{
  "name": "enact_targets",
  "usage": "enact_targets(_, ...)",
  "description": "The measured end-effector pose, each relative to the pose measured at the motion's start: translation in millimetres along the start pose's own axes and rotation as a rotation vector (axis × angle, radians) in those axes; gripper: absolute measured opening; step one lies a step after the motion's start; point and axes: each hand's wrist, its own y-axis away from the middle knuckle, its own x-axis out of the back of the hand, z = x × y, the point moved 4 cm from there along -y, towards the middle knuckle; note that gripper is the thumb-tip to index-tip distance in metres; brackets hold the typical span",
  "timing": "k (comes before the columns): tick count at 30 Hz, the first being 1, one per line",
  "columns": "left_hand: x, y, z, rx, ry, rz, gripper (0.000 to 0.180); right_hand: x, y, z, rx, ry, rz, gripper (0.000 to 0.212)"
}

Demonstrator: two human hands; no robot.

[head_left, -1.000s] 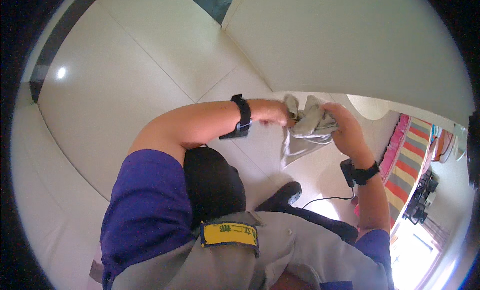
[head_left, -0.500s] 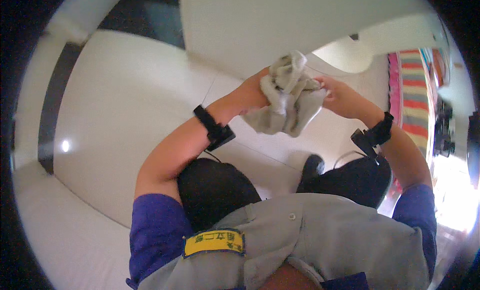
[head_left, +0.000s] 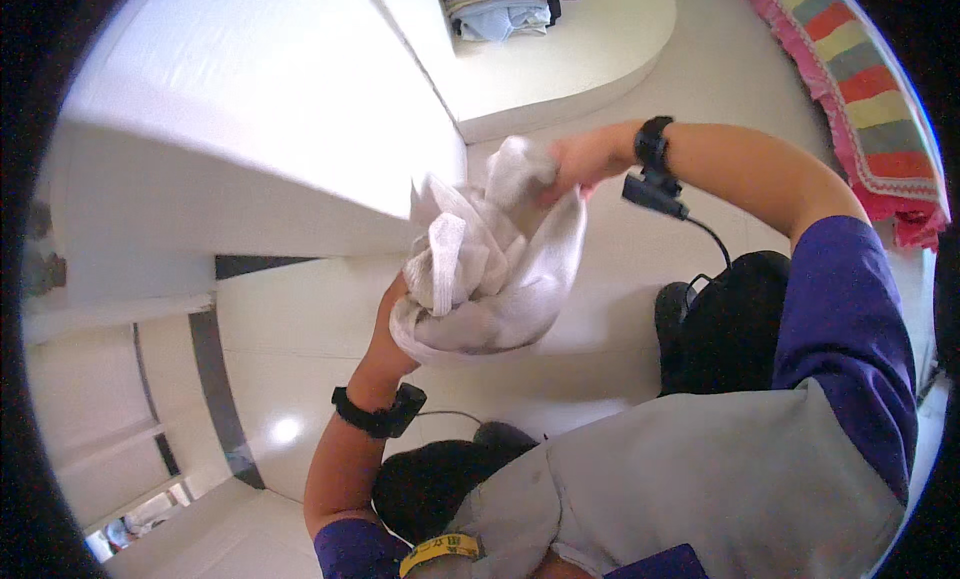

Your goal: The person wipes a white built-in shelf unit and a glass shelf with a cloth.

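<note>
A white round-edged shelf (head_left: 600, 54) bears folded clothes (head_left: 503, 17), black and pale blue; 2 dark shoes (head_left: 672, 316) rest on the pale tiled floor (head_left: 615, 289)

We are holding the cloth (head_left: 515, 314) before us, above the floor (head_left: 300, 309); to its left, a panel (head_left: 280, 109) is standing. Beyond the cloth, clothes (head_left: 505, 19) are lying on a shelf (head_left: 595, 64), and at far right a cover (head_left: 865, 89) is lying.
</note>
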Motion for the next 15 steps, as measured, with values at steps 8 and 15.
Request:
enact_targets(8,-41.2,-99.0,-25.5,0.328,0.205,0.156,0.055,58.2,-23.7,56.4,0.435,-1.004,-0.008,0.055)
enact_targets(15,-67.7,-180.1,-16.8,0.299,0.602,0.258,0.060,159.0,9.3,162.0,0.418,-1.084,0.922,0.045)
